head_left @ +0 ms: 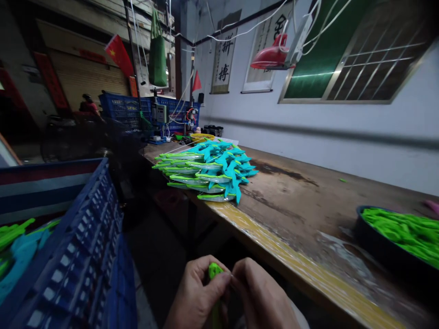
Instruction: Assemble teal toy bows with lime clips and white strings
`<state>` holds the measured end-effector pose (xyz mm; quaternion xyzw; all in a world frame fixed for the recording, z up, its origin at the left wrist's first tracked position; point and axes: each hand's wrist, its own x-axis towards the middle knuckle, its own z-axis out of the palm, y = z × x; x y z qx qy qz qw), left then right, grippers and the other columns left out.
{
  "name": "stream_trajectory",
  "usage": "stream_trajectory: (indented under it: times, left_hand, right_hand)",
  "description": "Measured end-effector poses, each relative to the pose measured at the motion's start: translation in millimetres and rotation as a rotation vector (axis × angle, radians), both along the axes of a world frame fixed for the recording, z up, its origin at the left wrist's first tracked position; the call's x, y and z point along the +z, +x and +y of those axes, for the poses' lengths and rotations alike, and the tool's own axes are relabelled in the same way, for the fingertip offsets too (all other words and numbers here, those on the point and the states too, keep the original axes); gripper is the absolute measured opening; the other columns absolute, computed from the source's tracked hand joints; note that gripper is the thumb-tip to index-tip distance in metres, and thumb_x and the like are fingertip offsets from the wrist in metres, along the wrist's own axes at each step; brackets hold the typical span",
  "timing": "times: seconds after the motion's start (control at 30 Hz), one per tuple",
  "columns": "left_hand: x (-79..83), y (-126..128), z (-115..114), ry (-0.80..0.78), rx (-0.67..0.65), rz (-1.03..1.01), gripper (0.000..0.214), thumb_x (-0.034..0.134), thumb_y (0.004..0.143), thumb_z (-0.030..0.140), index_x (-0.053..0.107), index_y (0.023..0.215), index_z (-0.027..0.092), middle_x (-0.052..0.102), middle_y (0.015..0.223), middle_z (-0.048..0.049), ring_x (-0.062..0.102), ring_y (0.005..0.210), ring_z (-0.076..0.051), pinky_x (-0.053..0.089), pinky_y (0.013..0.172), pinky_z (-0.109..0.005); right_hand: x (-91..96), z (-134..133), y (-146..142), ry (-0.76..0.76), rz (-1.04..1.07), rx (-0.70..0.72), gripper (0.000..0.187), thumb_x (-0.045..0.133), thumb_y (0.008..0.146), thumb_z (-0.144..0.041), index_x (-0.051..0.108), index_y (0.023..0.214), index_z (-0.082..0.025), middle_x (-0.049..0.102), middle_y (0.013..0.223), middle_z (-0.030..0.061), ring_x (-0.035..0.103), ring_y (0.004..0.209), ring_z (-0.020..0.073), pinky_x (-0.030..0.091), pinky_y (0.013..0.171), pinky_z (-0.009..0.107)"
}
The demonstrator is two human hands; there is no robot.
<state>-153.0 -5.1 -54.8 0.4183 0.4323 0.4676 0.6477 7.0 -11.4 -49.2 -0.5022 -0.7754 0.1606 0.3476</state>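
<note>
At 6 o'clock, a person's two bare hands are working close together in front of the desk, below its near edge. The left hand is gripping a bright green piece between thumb and fingers, with the rounded tip of the piece showing above the thumb and its lower part running down into shadow. The right hand is curling its fingers in just beside the left thumb; whether it is pinching anything cannot be told, since its fingertips are hidden. At the clock's centre, a stacked pile of turquoise and green items is lying on the desk, with clear wrapping shining along some of them, and a yellow basin is standing just behind it toward 12 o'clock. Toward 4 o'clock, a dark round tub is holding a heap of green parts. At 8 o'clock, a blue crate is standing beside the desk, with a striped lining showing inside and green and turquoise pieces lying in it. A red lamp is hanging at 1 o'clock, a green bag is hanging at 11 o'clock, and another person is showing dimly at 10 o'clock.
</note>
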Motion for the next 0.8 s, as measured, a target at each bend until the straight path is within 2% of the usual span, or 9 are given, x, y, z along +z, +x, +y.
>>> stream_trajectory:
  times: [0.17,0.27,0.33,0.4,0.57,0.67,0.8]
  left_hand:
    - [-8.1,-1,-2,0.007,-0.009,-0.137,0.039,0.079,0.078,0.052,0.065,0.077,0.016,0.056,0.056,0.0038,0.049,0.043,-0.008,0.040,0.042,-0.018]
    - [-12.6,-1,-1,-0.020,-0.026,-0.227,0.037,0.077,0.080,0.050,0.062,0.075,0.017,0.055,0.057,0.0043,0.049,0.043,-0.008,0.041,0.042,-0.018]
    - [-13.2,-1,-1,-0.013,-0.020,-0.211,0.037,0.077,0.081,0.051,0.061,0.075,0.017,0.054,0.056,0.0044,0.049,0.043,-0.009,0.041,0.042,-0.018]
    - [-12.6,-2,-1,0.010,-0.017,-0.155,0.037,0.075,0.082,0.051,0.061,0.076,0.017,0.054,0.057,0.0042,0.049,0.044,-0.009,0.041,0.042,-0.019]
    - [-13.5,-4,-2,0.040,-0.036,-0.108,0.037,0.070,0.087,0.051,0.061,0.076,0.017,0.054,0.055,0.0034,0.048,0.044,-0.010,0.040,0.043,-0.020]
    - [-14.9,-3,-1,0.017,-0.012,-0.128,0.037,0.072,0.085,0.051,0.059,0.075,0.017,0.052,0.053,0.0038,0.046,0.042,-0.010,0.039,0.041,-0.020]
    - [-14.0,-1,1,-0.027,-0.036,-0.211,0.038,0.076,0.079,0.051,0.058,0.072,0.018,0.051,0.051,0.0042,0.044,0.040,-0.009,0.040,0.039,-0.020]
  right_hand:
    - [11.0,-1,0,-0.087,0.046,0.026,0.018,0.045,0.101,-0.025,0.054,0.086,-0.023,0.063,0.076,-0.0011,0.061,0.066,0.0125,0.045,0.060,0.020]
    - [15.0,-1,-4,-0.197,0.143,0.050,0.018,0.044,0.101,-0.025,0.055,0.087,-0.022,0.063,0.077,-0.0007,0.061,0.069,0.0123,0.046,0.063,0.019]
    - [15.8,-1,-6,-0.247,0.172,0.054,0.018,0.044,0.101,-0.025,0.055,0.087,-0.021,0.062,0.077,-0.0004,0.061,0.070,0.0124,0.046,0.063,0.019]
    - [15.9,1,-6,-0.237,0.148,0.059,0.016,0.044,0.100,-0.026,0.054,0.088,-0.021,0.062,0.078,0.0001,0.060,0.069,0.0126,0.046,0.062,0.020]
    - [22.8,6,-2,-0.023,-0.038,0.101,0.016,0.046,0.090,-0.020,0.055,0.078,-0.019,0.058,0.068,-0.0005,0.053,0.058,0.0117,0.038,0.054,0.022]
    - [31.5,9,2,-0.047,-0.037,0.086,0.016,0.046,0.084,-0.015,0.058,0.074,-0.019,0.056,0.064,-0.0017,0.050,0.055,0.0109,0.036,0.052,0.021]
    - [29.2,14,2,-0.135,0.141,-0.023,0.015,0.051,0.087,-0.020,0.060,0.075,-0.019,0.060,0.065,-0.0010,0.055,0.058,0.0120,0.041,0.054,0.020]
